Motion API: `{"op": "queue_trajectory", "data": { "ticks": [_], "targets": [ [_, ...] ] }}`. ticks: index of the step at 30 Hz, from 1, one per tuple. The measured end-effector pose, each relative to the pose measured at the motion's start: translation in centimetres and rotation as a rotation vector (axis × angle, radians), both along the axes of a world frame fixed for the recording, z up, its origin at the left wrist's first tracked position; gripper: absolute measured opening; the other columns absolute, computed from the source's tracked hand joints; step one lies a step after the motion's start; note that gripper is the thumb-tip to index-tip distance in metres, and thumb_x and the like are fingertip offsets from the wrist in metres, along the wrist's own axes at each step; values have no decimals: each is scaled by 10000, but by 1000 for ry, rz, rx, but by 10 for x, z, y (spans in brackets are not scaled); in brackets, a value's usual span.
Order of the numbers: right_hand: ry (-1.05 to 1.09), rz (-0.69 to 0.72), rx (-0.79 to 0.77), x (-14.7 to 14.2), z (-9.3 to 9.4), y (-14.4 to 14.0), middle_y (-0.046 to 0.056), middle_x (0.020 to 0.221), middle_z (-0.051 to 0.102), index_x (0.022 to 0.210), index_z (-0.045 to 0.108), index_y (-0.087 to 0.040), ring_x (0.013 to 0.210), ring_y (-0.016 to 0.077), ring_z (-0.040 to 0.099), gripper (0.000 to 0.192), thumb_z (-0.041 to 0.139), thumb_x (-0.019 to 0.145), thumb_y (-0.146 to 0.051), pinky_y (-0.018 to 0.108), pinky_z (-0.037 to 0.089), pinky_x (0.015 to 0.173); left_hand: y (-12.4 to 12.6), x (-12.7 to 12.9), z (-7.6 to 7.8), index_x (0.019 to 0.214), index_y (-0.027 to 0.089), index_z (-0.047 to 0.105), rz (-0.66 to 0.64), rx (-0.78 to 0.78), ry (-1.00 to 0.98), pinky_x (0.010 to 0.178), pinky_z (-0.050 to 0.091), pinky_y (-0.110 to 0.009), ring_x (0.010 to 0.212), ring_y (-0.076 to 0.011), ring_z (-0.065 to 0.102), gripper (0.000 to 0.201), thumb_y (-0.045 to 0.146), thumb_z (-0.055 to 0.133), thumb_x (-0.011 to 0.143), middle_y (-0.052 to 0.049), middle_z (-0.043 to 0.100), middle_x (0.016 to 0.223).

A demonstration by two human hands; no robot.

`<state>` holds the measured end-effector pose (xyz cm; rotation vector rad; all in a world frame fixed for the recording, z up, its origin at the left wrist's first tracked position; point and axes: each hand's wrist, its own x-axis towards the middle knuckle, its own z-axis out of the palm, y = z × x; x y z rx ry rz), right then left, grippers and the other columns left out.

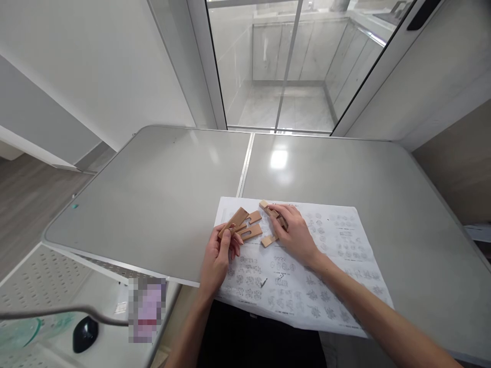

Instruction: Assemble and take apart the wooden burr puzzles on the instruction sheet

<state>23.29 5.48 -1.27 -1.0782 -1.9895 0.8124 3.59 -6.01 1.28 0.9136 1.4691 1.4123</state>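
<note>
My left hand (pixel 220 255) is closed on a flat brown wooden puzzle piece (pixel 235 221), pinched under the thumb and tilted up over the sheet. Two more brown pieces lie just right of it: a notched one (pixel 253 217) and a slotted one (pixel 251 233). My right hand (pixel 295 232) has its fingers curled over a wooden puzzle piece (pixel 270 209), whose light end shows beyond the fingertips. A lighter wooden piece (pixel 268 240) pokes out below those fingers. How these pieces meet under the right hand is hidden.
Under both hands lies a large white instruction sheet (pixel 341 271) with small line drawings, overhanging the front edge of the grey folding table (pixel 172 204). At lower left, a white basket (pixel 42 271) holds a black rounded object (pixel 85 335). A glass door (pixel 284 66) stands behind the table.
</note>
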Motion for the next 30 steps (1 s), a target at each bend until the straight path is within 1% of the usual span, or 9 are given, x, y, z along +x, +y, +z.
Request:
{"op": "queue_trajectory", "data": {
  "ticks": [3,5,9,12,18,23,27,30],
  "targets": [
    [-6,3,-16,0,0,0,111,1315,701,1324,647,-294,1239,338,633,272,540,1092,-387,568,538,1049,0,0,0,1173,209,598,0,9,-5,545,428,-262,603,-132,550,365,554,544,1066,-15,686,841],
    [-24,17,-6,0,-1,-1,114,1367,667,1370,616,-297,1266,334,625,313,573,1078,-401,551,546,1056,0,0,0,1174,209,597,4,12,-9,555,438,-264,604,-135,550,366,554,543,1066,-8,673,823],
    [-104,59,79,-2,-6,-2,130,1429,613,1450,564,-299,1317,354,593,415,618,1051,-401,577,535,1082,0,-1,0,1171,211,596,-2,9,-12,562,439,-264,605,-137,554,373,564,555,1057,-5,671,820],
    [-138,71,141,-5,-9,-3,136,1391,617,1437,566,-303,1289,360,598,383,591,1059,-357,601,534,1072,0,-2,0,1182,209,587,-13,13,-25,554,426,-262,601,-134,554,386,573,555,1055,-9,680,831],
    [-173,63,182,-8,-10,-3,132,1281,641,1307,594,-275,1186,345,604,247,570,1063,-301,565,547,1013,-1,-2,-3,1182,203,579,-27,18,-23,572,429,-269,606,-134,557,385,567,536,1065,-3,672,824],
    [-193,63,212,-13,-11,1,120,1149,653,1131,588,-251,1072,321,586,93,507,1087,-267,518,530,943,-3,-2,-4,1187,199,558,-27,35,-33,565,424,-255,606,-124,547,377,557,515,1078,7,659,815],
    [-187,88,216,-19,-11,12,113,1049,644,1012,559,-241,1000,304,569,145,455,1111,-262,471,522,887,-3,-2,-3,1184,190,564,-20,31,-28,563,425,-248,602,-117,550,398,569,515,1074,7,663,814],
    [-173,127,214,-26,-10,23,110,1037,637,985,551,-245,1005,301,572,180,438,1122,-278,459,522,889,-3,-1,-1,1168,190,563,-3,33,-41,560,426,-245,591,-116,551,407,581,530,1063,7,669,806]
  ]
}}
